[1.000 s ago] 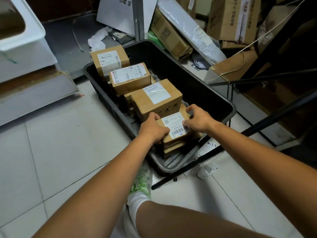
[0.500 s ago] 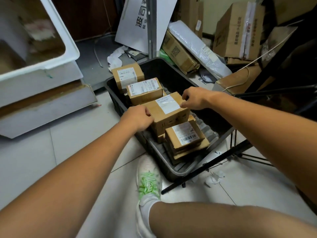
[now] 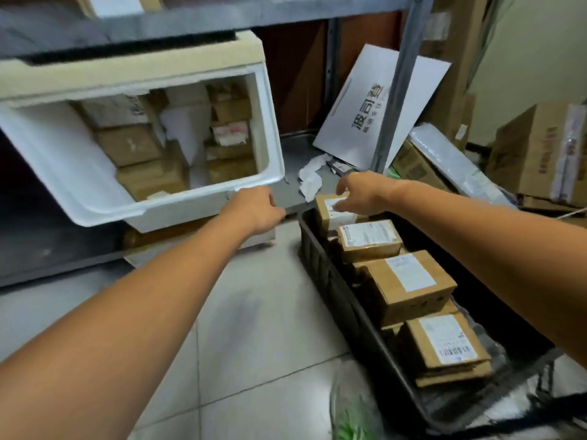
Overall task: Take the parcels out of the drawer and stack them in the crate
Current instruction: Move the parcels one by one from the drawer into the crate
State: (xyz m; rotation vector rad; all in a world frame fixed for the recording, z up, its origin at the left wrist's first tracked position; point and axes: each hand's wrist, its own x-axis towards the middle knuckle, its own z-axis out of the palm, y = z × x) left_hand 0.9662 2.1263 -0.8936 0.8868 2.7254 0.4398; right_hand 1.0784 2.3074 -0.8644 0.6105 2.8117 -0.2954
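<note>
A white drawer (image 3: 95, 198) hangs pulled out from the shelf at the left, with several brown parcels (image 3: 149, 173) lying inside. On the floor at the right stands a black crate (image 3: 320, 262) with a row of brown labelled parcels (image 3: 409, 287). My left hand (image 3: 254, 211) hovers near the drawer's front right corner, fingers loosely curled and holding nothing. My right hand (image 3: 362, 195) is in the air over the far end of the crate, above the farthest parcel (image 3: 330, 214), fingers spread and empty.
A metal shelf post (image 3: 397, 84) rises behind the crate, with a white printed board (image 3: 365, 106) leaning on it. Cardboard boxes (image 3: 540, 150) and a bubble-wrapped package (image 3: 451, 160) pile up at the right. Crumpled paper (image 3: 311, 176) lies on the low shelf. Pale floor tiles (image 3: 254, 328) lie between drawer and crate.
Both hands left the parcels in the crate and moved up and left toward the drawer. My view swung up, so the inside of the drawer now shows.
</note>
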